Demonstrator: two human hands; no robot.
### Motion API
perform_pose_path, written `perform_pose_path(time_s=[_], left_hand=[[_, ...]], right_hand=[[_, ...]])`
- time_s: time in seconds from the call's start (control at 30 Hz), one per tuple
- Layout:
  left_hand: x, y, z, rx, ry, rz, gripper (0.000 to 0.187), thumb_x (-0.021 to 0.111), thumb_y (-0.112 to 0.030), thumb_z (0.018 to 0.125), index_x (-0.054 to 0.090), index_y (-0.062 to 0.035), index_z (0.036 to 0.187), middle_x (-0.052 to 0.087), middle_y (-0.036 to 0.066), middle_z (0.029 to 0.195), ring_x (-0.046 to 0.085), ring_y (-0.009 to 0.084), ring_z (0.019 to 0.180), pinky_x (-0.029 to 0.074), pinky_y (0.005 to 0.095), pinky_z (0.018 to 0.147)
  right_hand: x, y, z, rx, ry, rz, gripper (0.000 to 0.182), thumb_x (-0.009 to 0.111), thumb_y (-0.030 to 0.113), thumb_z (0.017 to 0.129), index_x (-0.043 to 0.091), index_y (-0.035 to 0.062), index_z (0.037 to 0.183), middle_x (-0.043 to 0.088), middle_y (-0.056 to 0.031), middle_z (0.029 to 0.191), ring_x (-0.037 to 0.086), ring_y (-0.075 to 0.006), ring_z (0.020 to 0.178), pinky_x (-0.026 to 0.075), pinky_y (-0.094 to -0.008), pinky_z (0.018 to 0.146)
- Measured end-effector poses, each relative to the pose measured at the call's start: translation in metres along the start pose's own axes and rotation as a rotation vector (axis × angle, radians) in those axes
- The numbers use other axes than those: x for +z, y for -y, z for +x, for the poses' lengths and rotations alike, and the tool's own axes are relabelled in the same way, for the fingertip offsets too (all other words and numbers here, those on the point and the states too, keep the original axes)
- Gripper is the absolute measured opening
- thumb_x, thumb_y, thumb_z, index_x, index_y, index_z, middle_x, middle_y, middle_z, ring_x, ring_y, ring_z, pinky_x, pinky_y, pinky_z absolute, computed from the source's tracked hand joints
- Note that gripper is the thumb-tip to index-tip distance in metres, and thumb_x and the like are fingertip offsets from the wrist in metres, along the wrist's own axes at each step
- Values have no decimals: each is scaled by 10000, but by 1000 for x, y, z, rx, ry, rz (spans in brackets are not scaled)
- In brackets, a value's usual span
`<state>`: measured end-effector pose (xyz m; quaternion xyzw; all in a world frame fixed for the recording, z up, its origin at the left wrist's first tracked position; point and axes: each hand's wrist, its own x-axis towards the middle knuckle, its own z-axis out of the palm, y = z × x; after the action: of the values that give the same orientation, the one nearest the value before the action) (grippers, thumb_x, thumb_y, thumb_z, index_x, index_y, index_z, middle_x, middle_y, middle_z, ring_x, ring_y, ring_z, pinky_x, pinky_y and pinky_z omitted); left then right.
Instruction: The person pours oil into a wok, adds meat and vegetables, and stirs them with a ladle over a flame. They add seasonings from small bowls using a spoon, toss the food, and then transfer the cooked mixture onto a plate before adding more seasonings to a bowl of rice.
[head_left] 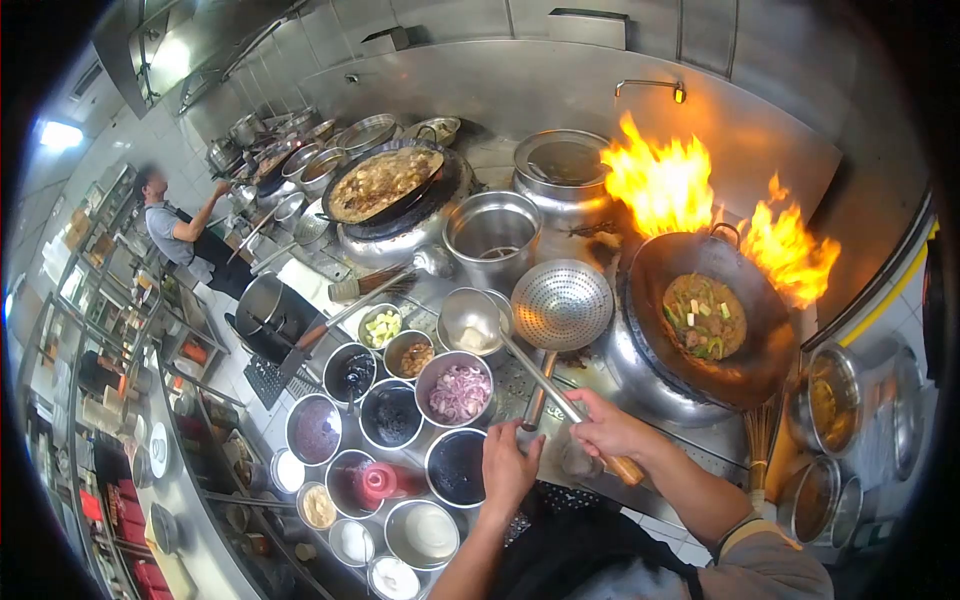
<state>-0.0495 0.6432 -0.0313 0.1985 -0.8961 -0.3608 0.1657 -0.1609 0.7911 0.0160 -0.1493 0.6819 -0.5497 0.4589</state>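
Observation:
My right hand (pixel 608 432) is wrapped round the wooden-ended handle of a long ladle (pixel 541 378). The ladle's bowl rests over a metal pot in front of the condiment pots. My left hand (pixel 511 468) is near the end of the handle of a perforated strainer (pixel 562 306); its fingers are partly curled, and whether they grip anything is unclear. On the right burner a large wok (pixel 765 350) holds food with green pieces in sauce (pixel 703 317). Tall flames (pixel 665 180) rise behind it.
Pots of condiments, including chopped purple onion (pixel 460 393) and a red bottle (pixel 378 482), stand left of my hands. A wok of simmering food (pixel 388 183) and a deep steel pot (pixel 492 235) stand further back. A co-worker (pixel 190 235) stands far left. Bowls (pixel 832 397) sit right.

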Motion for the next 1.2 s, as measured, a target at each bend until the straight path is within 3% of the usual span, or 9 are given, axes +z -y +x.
perform_pose_path(time_s=[0.27,0.33,0.6,0.67,0.73,0.87,0.93,1.03,1.2], left_hand=[[41,28,32,-171,80,-132,504,641,-281,832,486,26,1200,577,197,1024,587,301,922,480,380,799],[53,29,43,-644,305,-867,554,617,-292,860,430,55,1250,594,157,995,598,209,795,505,333,681],[36,63,60,-573,342,-775,422,597,-273,876,505,24,1161,617,67,846,525,104,559,454,247,474],[27,55,60,-498,285,-550,364,611,-250,859,553,32,1083,625,111,878,569,187,619,481,321,534],[11,27,47,-86,48,148,359,645,-211,815,570,29,1072,605,179,974,585,307,821,478,409,718],[10,-58,24,381,-138,20,437,712,-164,733,573,-2,1114,541,210,1124,482,373,1077,379,439,925],[31,-113,14,655,-21,-32,462,726,-165,719,568,-9,1124,547,195,1117,491,375,1065,384,445,922],[72,-172,0,782,123,-46,469,712,-166,734,556,-31,1155,548,182,1123,500,358,1055,395,445,895],[135,-188,6,793,289,-139,189,671,-156,770,593,-42,899,545,142,913,518,328,883,411,423,744]], right_hand=[[-11,4,-7,62,35,104,502,502,62,853,294,130,1305,438,5,658,432,-73,478,366,-237,403],[-18,-10,-8,62,135,535,483,486,62,869,297,143,1306,436,-10,701,424,-67,476,362,-231,378],[-55,-20,-90,-122,218,1067,450,428,63,902,309,178,1320,419,-17,750,408,-45,476,410,-241,355],[-71,-18,-121,-232,177,1066,455,432,65,899,324,187,1324,412,-13,746,401,-40,472,398,-236,352],[-85,-10,-159,-245,37,1027,470,443,51,891,334,190,1326,418,-15,730,398,-50,465,379,-228,354],[-109,-6,-216,-108,-457,494,495,467,41,869,321,155,1329,460,-46,723,421,-76,472,361,-239,375],[-138,-20,-222,82,-626,-46,514,498,87,841,318,110,1322,515,-51,732,497,-139,517,433,-285,498],[-168,-25,-224,220,-708,-358,530,506,123,822,325,82,1318,582,-111,798,573,-181,595,454,-323,575],[-189,-31,-251,197,-647,-490,536,487,73,821,325,109,1330,574,-144,870,585,-186,634,463,-331,543]])
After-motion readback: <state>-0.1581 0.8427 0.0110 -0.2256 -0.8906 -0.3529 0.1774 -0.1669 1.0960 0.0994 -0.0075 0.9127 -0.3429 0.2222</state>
